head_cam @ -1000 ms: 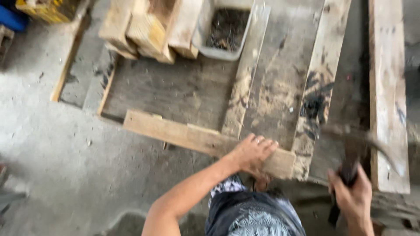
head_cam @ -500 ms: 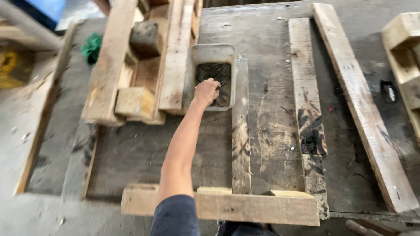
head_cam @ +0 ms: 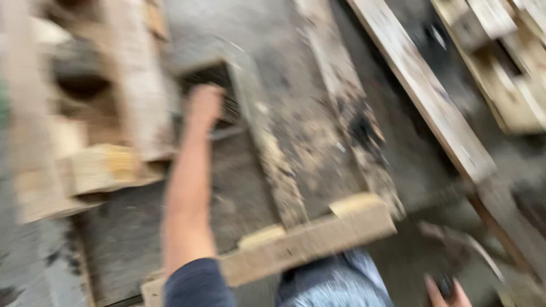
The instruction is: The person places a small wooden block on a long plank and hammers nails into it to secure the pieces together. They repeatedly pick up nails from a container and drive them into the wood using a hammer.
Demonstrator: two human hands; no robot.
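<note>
A wide, dark, stained wooden tabletop [head_cam: 318, 131] fills most of the blurred view, running from 6 o'clock up toward 12. On it lies a frame of pale wooden slats: a long plank [head_cam: 418, 85] slants from 12 o'clock down to about 4 o'clock, and a shorter cross board [head_cam: 296, 244] lies at 6 o'clock, its near face toward the person, with two narrower weathered slats [head_cam: 273, 153] rising from it toward 12. At 9 o'clock a stack of rough timber blocks [head_cam: 96, 142] sits at the tabletop's left side, and more stacked wood [head_cam: 500, 57] shows at 2 o'clock. The person's left arm, in a dark blue sleeve [head_cam: 196, 284] at 6 o'clock, reaches up the middle of the frame. A grey tray [head_cam: 233, 62] holding dark small pieces stands at 11 o'clock, between the timber blocks and the nearer slat. The left hand [head_cam: 205, 105] is at the tray's near edge, over or inside it; the motion blur hides the fingers, so I cannot tell whether they are spread, pressed together or pinching anything. The right hand [head_cam: 446, 290] shows only in part at 5 o'clock, at the bottom edge, with its fingers wrapped round a dark handle [head_cam: 443, 281]; the rest of that tool is too blurred to make out.
</note>
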